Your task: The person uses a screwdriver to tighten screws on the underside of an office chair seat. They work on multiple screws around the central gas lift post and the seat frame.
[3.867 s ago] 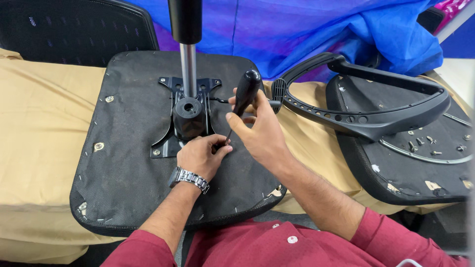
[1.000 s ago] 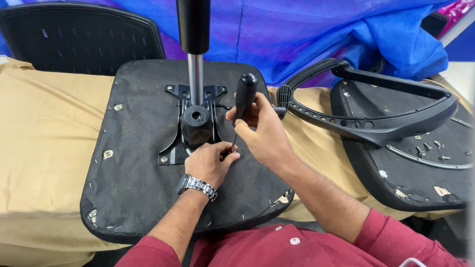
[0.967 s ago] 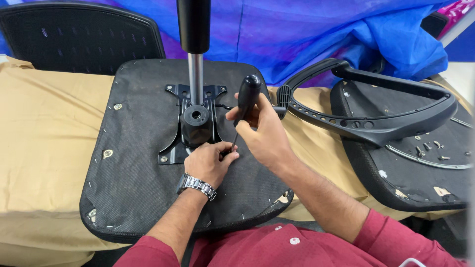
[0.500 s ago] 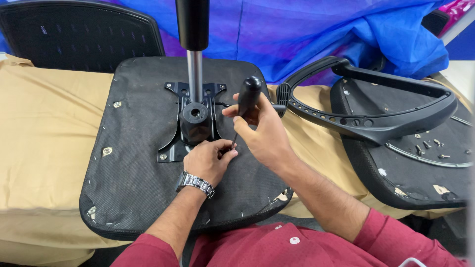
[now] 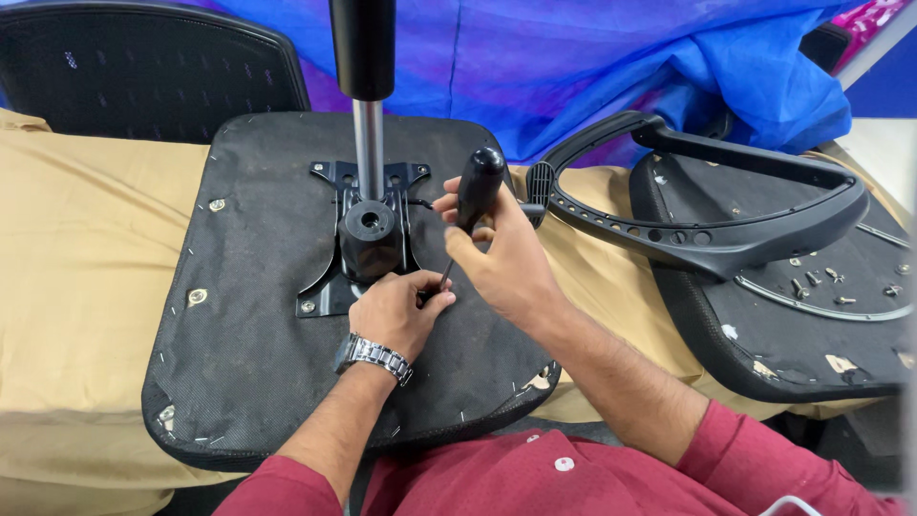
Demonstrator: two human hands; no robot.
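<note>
I see my right hand (image 5: pixel 497 263) wrapped around the black screwdriver (image 5: pixel 470 205), tip angled down beside the metal mounting plate (image 5: pixel 330 287) on the upturned seat base (image 5: pixel 258 344). My left hand (image 5: pixel 396 311) pinches closed at that tip.

Screwdriver down on the upturned chair seat!
Right hand (image 5: pixel 501 263) grips the black-handled screwdriver (image 5: pixel 470 203), tip by the left hand (image 5: pixel 396 311) pinching beside the black mounting plate (image 5: pixel 330 282) on the seat base (image 5: pixel 258 325).
</note>
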